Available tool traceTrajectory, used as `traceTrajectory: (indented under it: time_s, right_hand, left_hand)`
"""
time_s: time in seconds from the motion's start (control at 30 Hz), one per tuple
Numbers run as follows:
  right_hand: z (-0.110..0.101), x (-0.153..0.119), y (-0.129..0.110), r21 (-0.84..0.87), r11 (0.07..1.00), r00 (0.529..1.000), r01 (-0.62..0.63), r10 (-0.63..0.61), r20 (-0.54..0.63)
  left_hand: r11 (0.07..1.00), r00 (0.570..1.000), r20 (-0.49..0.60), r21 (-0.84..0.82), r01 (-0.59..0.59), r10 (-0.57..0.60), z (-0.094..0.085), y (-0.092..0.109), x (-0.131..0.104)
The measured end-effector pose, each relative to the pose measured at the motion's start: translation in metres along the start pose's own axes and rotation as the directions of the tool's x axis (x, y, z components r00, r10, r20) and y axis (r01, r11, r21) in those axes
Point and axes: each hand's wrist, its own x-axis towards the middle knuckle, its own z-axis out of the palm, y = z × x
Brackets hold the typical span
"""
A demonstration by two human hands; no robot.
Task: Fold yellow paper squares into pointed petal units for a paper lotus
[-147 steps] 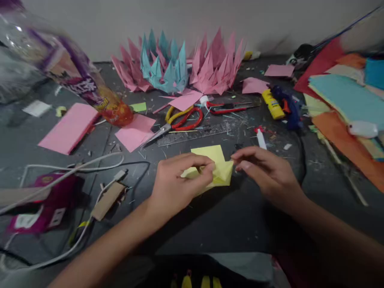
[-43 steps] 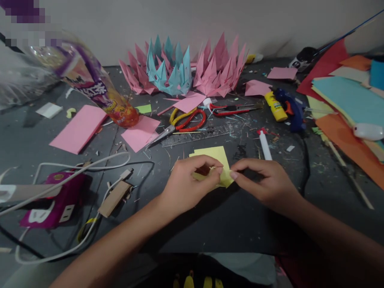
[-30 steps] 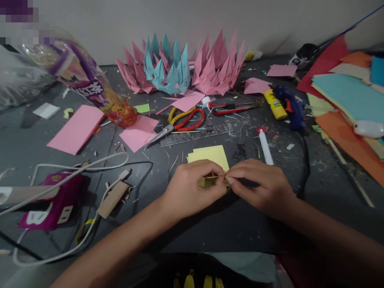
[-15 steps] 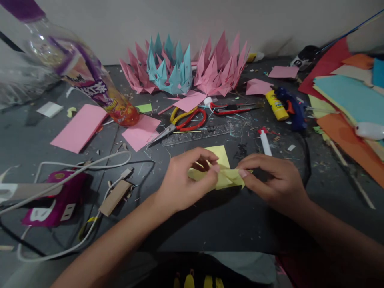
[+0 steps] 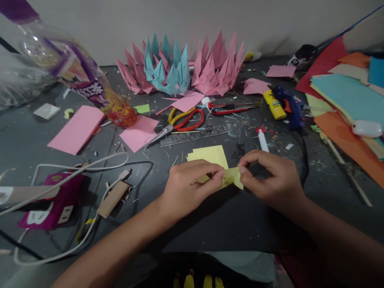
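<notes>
Pinches folded yellow paper (image 5: 230, 176) at the centre of the frame between closed thumb and fingertips of the left hand (image 5: 192, 184). Nips its right end between thumb and forefinger of the right hand (image 5: 270, 176), likewise closed. Holds it just below stacked yellow sheets (image 5: 211, 155), with scissors (image 5: 164, 133) at upper centre.

Yellow paper (image 5: 231, 177), seemingly folded, pinched between left hand (image 5: 190, 184) and right hand (image 5: 273, 176), left part hidden

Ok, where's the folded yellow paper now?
Head view, just right of and below centre: the folded yellow paper is pinched by the left hand and right hand, on the near side of the flat yellow sheets.
</notes>
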Motion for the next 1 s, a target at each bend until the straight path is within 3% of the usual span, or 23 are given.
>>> traceTrajectory:
  time_s: [0.1,0.23,0.33,0.4,0.53,0.6,0.77,1.0]
  right_hand:
    - [-0.002,0.001,0.006,0.193,0.966,0.984,-0.173,0.164,0.064]
    - [0.001,0.003,0.012,0.469,0.816,0.942,-0.337,0.295,0.162]
    - [0.004,0.004,0.01,0.486,0.778,0.915,-0.399,0.302,0.268]
    - [0.004,0.005,0.007,0.464,0.788,0.911,-0.404,0.304,0.277]
    - [0.001,0.007,0.006,0.412,0.823,0.921,-0.39,0.342,0.188]
    - [0.001,0.006,0.006,0.361,0.866,0.937,-0.346,0.297,0.185]
    - [0.004,0.002,0.004,0.249,0.96,0.968,-0.128,0.067,0.24]
    - [0.005,0.001,0.004,0.181,0.983,0.98,0.02,-0.055,0.191]
  left_hand:
    - [0.999,0.997,-0.058,-0.009,0.045,-0.045,-0.003,0.001,0.003]
    - [0.982,0.966,-0.181,-0.071,0.176,-0.186,-0.004,0.002,0.006]
    - [0.954,0.928,-0.232,-0.151,0.26,-0.29,-0.004,0.001,0.006]
    - [0.936,0.916,-0.222,-0.195,0.294,-0.334,-0.004,0.0,0.006]
    - [0.898,0.917,-0.019,-0.208,0.387,-0.399,-0.005,0.0,0.007]
    - [0.897,0.917,0.054,-0.193,0.398,-0.396,-0.005,0.001,0.007]
    - [0.949,0.956,0.096,-0.127,0.287,-0.277,-0.004,0.0,0.006]
    - [0.987,0.98,0.127,-0.031,0.16,-0.155,-0.004,-0.004,0.005]
